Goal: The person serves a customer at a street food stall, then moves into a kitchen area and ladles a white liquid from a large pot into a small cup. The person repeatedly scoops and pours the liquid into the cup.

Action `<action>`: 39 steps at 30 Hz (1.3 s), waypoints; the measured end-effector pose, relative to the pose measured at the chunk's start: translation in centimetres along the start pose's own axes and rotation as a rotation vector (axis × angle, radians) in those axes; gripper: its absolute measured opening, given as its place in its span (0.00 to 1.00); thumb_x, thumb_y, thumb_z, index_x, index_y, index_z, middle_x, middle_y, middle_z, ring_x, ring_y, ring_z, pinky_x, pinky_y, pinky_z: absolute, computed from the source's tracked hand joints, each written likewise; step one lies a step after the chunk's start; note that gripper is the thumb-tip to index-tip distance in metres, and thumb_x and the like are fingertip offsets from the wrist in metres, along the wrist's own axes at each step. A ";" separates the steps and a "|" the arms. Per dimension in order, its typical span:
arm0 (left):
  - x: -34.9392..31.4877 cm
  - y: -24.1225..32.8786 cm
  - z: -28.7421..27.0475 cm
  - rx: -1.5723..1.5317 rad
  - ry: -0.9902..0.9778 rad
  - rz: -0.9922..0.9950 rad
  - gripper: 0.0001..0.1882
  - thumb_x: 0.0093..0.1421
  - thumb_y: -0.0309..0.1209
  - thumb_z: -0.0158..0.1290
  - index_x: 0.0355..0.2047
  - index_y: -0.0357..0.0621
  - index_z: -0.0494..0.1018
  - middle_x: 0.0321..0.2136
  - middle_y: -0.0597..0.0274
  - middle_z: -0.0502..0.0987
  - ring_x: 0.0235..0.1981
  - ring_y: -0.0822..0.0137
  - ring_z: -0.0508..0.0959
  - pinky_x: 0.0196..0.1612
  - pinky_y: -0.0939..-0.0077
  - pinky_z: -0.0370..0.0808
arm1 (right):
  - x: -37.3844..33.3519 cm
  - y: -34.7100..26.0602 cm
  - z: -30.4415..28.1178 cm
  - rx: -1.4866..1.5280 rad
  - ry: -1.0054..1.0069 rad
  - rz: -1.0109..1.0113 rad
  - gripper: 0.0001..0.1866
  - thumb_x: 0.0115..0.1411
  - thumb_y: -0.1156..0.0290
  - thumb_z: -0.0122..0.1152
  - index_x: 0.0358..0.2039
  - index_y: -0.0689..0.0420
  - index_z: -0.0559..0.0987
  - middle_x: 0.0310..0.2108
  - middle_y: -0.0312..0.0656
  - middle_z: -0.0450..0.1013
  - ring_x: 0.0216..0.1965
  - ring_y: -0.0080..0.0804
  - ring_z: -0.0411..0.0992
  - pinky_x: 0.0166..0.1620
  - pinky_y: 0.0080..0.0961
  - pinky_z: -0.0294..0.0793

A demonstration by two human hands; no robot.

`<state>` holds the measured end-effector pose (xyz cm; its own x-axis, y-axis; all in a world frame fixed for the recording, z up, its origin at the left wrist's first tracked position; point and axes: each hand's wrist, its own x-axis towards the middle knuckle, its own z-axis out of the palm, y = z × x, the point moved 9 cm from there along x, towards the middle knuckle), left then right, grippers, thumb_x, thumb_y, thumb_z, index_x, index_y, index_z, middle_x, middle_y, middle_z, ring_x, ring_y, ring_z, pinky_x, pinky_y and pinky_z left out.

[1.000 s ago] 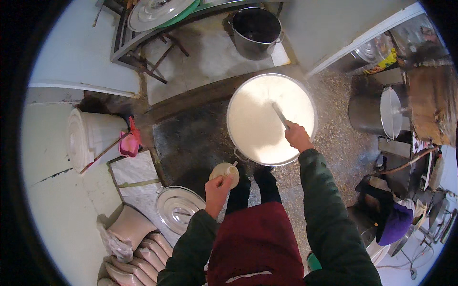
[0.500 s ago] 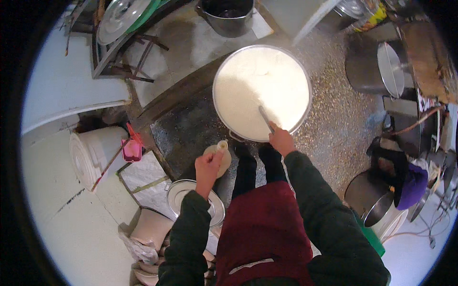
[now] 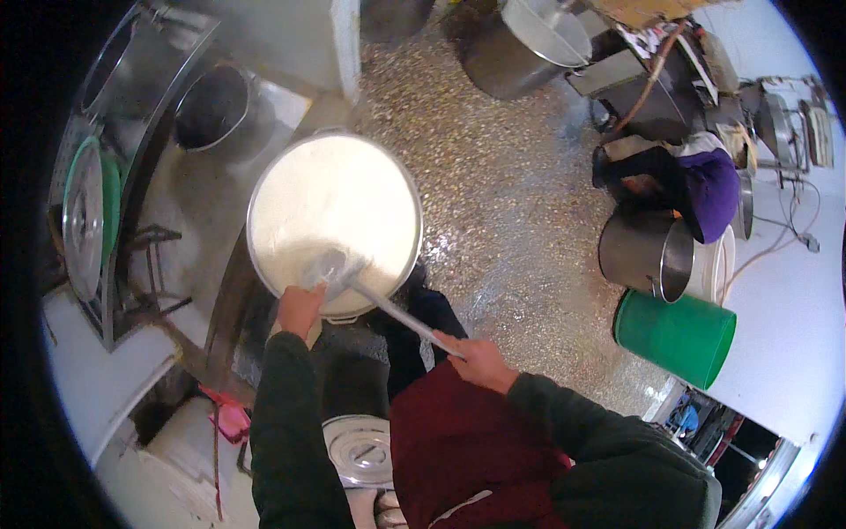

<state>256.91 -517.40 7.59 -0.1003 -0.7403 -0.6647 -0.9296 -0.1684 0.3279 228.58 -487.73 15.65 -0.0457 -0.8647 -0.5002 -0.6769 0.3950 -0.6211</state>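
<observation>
The ladle [image 3: 390,309] has its bowl over the near side of a big pot [image 3: 420,225] of creamy stuff [image 3: 339,194]. Right hand [image 3: 483,364]'s wrapped snugly round the handle; left hand [image 3: 301,310]'s curled by the bowl, can't tell what it's pinching. Green bin [image 3: 674,339] sits off right.

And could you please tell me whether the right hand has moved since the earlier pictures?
Yes: judged against the large pot, the right hand has moved from its rim toward the maroon apron.
</observation>
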 end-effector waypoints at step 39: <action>-22.5 -9.3 3.0 -1.202 0.496 -0.294 0.25 0.71 0.39 0.63 0.21 0.33 0.74 0.18 0.76 0.69 0.23 0.83 0.63 0.25 0.77 0.59 | 31.5 -13.1 -3.0 -0.271 -0.278 0.122 0.32 0.64 0.70 0.52 0.70 0.47 0.76 0.43 0.51 0.85 0.26 0.40 0.84 0.37 0.38 0.86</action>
<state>266.73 -497.21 17.52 0.4259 -0.6914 -0.5836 0.0203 -0.6375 0.7702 233.80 -521.03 9.80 0.0374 -0.6846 -0.7279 -0.8497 0.3616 -0.3837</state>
